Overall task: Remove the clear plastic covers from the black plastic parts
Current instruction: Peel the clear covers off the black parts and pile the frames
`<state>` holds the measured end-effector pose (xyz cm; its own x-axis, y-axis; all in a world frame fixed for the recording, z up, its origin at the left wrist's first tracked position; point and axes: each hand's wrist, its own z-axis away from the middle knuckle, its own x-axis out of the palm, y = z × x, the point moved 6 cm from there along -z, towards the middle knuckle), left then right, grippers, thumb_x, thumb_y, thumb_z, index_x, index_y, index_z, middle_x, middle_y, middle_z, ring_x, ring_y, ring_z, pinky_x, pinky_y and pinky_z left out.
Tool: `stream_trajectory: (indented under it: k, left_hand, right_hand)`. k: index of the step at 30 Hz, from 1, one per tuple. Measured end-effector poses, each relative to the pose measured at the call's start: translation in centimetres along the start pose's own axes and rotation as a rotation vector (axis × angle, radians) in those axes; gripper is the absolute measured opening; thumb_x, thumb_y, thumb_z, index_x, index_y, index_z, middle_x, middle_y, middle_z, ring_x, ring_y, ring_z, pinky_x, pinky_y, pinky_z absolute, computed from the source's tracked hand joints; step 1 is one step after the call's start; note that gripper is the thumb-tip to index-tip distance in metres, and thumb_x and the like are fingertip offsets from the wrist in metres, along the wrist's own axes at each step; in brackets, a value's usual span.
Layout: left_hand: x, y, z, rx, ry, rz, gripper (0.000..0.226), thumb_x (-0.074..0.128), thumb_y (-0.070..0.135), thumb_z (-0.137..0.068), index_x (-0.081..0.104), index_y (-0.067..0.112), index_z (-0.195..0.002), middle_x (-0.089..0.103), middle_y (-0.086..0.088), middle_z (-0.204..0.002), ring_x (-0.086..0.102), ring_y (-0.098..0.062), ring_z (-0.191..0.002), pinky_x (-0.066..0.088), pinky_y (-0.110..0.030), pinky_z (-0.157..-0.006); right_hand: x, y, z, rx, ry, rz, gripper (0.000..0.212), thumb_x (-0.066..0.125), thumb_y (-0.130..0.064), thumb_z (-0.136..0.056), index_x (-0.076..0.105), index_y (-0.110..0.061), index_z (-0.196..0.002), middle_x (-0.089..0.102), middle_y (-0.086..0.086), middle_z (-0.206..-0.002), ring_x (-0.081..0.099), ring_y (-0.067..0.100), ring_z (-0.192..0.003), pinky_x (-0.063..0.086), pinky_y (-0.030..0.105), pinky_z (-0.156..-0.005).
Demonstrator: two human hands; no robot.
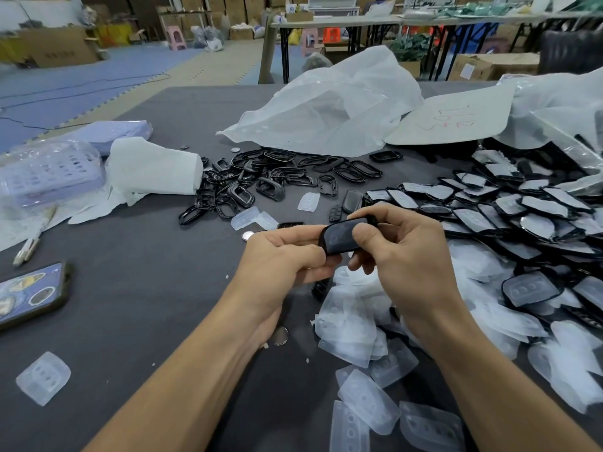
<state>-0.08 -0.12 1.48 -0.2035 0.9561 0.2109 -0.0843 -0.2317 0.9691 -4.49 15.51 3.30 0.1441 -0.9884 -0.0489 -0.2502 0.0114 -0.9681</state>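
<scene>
Both hands hold one black plastic part above the dark table. My left hand grips its left end with curled fingers. My right hand pinches its right side, thumb on the glossy top face. A heap of black parts with clear covers lies at the right. Loose clear plastic covers are piled under and in front of my right hand. Black frames lie in a heap beyond my hands.
A phone lies at the left edge. One clear cover sits alone at front left. Lilac trays in plastic, white wrapping and large plastic bags lie farther back. Coin cells lie near my left wrist.
</scene>
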Motion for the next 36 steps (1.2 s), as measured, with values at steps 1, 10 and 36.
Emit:
stream_trajectory:
  k: [1, 10, 36]
  left_hand:
    - [0.02, -0.02, -0.03, -0.004, -0.017, -0.008, 0.036, 0.059, -0.017, -0.087, 0.082, 0.008, -0.097, 0.080, -0.014, -0.094, 0.079, -0.018, -0.080, 0.059, -0.020, -0.067]
    - [0.22, 0.16, 0.25, 0.055, -0.015, -0.034, 0.025, 0.067, -0.010, -0.089, 0.080, 0.006, -0.102, 0.081, -0.013, -0.092, 0.079, -0.017, -0.079, 0.059, -0.018, -0.067]
    - [-0.09, 0.07, 0.32, 0.026, 0.132, -0.025, 0.023, 0.068, -0.011, -0.085, 0.082, 0.007, -0.087, 0.079, -0.015, -0.078, 0.076, -0.016, -0.066, 0.057, -0.017, -0.060]
  right_hand:
    - [0.01, 0.03, 0.00, 0.001, 0.002, 0.002, 0.019, 0.065, 0.002, -0.093, 0.074, -0.013, -0.088, 0.073, 0.009, -0.071, 0.065, 0.019, -0.050, 0.047, 0.022, -0.051]
    - [-0.16, 0.06, 0.08, 0.000, 0.011, 0.022, 0.013, 0.073, -0.002, -0.089, 0.075, -0.014, -0.084, 0.074, 0.005, -0.067, 0.066, 0.019, -0.051, 0.048, 0.021, -0.051]
    - [0.28, 0.00, 0.23, 0.016, -0.010, 0.046, 0.025, 0.061, 0.004, -0.094, 0.075, -0.017, -0.089, 0.073, 0.007, -0.070, 0.069, 0.029, -0.055, 0.047, 0.025, -0.053]
